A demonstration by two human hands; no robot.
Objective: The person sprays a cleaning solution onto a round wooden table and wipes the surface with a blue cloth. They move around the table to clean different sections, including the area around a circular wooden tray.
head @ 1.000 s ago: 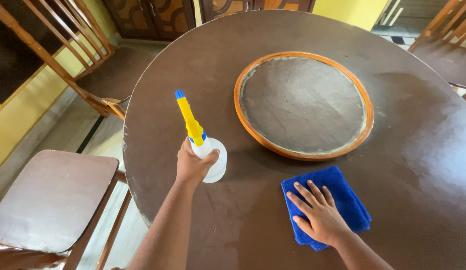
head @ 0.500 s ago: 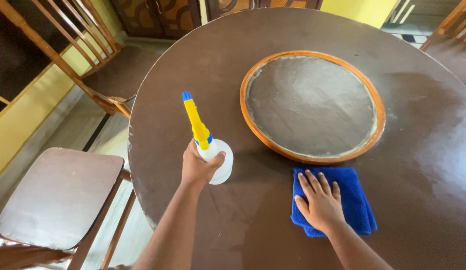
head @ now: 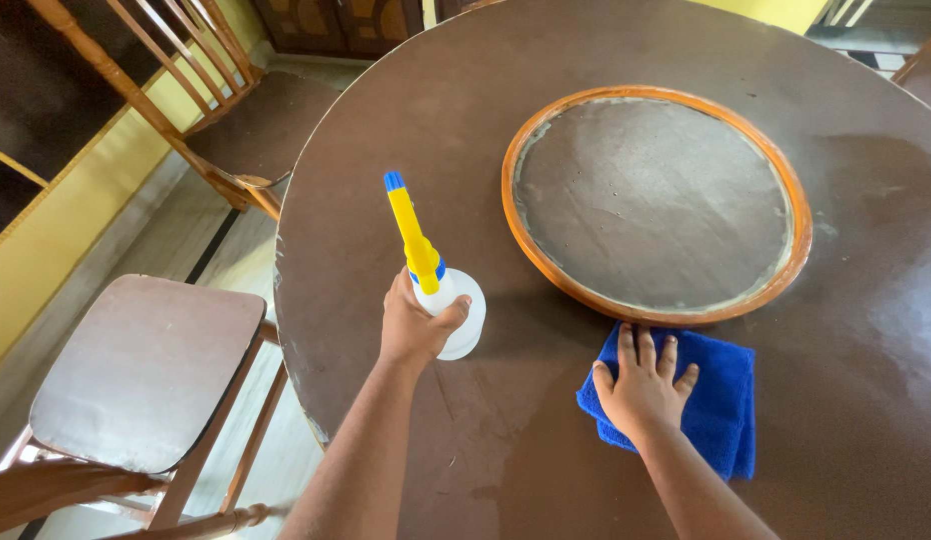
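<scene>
My left hand [head: 416, 325] grips a white spray bottle [head: 464, 318] with a yellow and blue nozzle [head: 411, 232], held just above the round dark brown table [head: 406, 120]. My right hand [head: 643, 390] lies flat, fingers spread, on a folded blue cloth [head: 721, 400] pressed to the tabletop. The cloth's far edge touches the orange wooden rim of a round turntable [head: 654, 200] in the table's middle.
A wooden chair with a flat brown seat [head: 146, 370] stands at the table's left edge. Another slatted chair [head: 201, 100] stands further back on the left. A yellow wall and grey floor lie beyond them.
My right hand has slid the blue cloth forward until it meets the turntable's rim. The spray bottle has stayed in my left hand. The view has shifted slightly.
</scene>
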